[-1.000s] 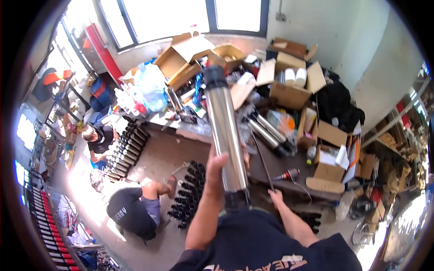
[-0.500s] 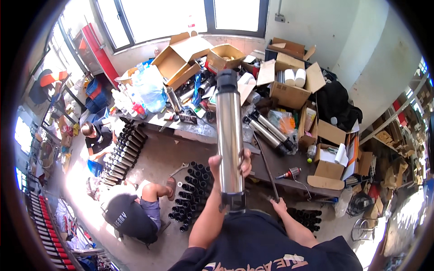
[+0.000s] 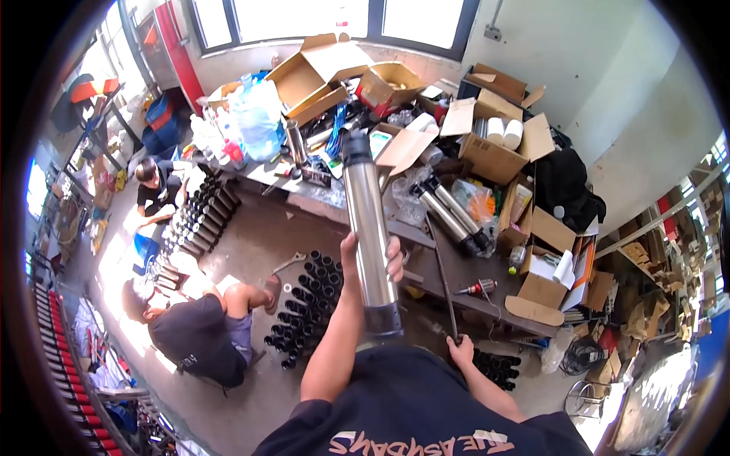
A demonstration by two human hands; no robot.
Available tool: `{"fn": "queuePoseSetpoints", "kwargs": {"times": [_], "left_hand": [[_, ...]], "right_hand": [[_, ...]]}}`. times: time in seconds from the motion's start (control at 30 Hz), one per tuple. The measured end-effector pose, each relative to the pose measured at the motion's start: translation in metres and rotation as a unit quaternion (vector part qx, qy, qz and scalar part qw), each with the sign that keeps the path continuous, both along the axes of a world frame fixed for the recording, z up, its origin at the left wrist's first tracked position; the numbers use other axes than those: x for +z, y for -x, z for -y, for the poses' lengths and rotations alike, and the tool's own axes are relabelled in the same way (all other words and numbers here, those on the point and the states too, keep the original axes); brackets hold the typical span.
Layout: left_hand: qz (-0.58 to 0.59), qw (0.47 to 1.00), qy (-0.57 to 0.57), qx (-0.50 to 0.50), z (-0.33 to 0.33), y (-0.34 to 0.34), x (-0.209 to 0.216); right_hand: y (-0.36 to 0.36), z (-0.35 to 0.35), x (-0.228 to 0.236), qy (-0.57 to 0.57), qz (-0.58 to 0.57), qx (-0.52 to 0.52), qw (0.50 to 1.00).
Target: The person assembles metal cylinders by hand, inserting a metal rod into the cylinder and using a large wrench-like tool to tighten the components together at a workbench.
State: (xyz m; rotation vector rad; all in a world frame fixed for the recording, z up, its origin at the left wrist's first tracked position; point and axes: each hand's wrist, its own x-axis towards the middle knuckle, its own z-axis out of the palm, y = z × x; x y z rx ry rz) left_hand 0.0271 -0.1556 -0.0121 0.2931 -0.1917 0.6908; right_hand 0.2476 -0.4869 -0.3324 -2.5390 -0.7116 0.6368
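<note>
A shiny steel cylinder (image 3: 369, 228) with black end caps stands nearly upright in front of my chest, its top leaning left. My left hand (image 3: 350, 262) is wrapped round its lower half, thumb on the left side and fingertips on the right. Lower right, my right hand (image 3: 460, 351) is closed round the near end of a long dark rod (image 3: 442, 283). The rod slants up and away, its far end by the bench. Two similar steel cylinders (image 3: 447, 207) with black ends lie side by side on the cluttered workbench (image 3: 487, 304).
Open cardboard boxes (image 3: 498, 156), plastic bottles and a red-and-silver tool (image 3: 477, 287) crowd the bench. Many black tube ends (image 3: 304, 311) stand on the floor at left. One person (image 3: 198, 334) sits close by; another (image 3: 158, 186) is farther off, beside rows of cylinders (image 3: 201, 220).
The steel cylinder in my left hand has shifted left and tilts more to the left. My right hand keeps its hold on the rod. The nearer seated person's head has come into sight.
</note>
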Motion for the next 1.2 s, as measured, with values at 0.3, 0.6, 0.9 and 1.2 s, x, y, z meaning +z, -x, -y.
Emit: {"fn": "queuePoseSetpoints", "kwargs": {"times": [0.3,0.6,0.9,1.2], "left_hand": [[-0.341,0.930,-0.060,0.123,0.006,0.027,0.056],[-0.192,0.979,-0.029,0.056,0.018,0.039,0.036],[-0.074,0.997,-0.009,0.018,0.021,0.034,0.034],[-0.233,0.971,-0.024,0.047,0.001,0.022,-0.001]], "right_hand": [[0.022,0.014,0.002,-0.025,0.071,0.022,0.997],[0.056,0.012,-0.009,-0.007,0.026,0.005,1.000],[0.056,0.028,-0.013,0.002,0.002,0.002,1.000],[0.054,0.045,-0.015,0.041,0.013,0.001,0.999]]}}
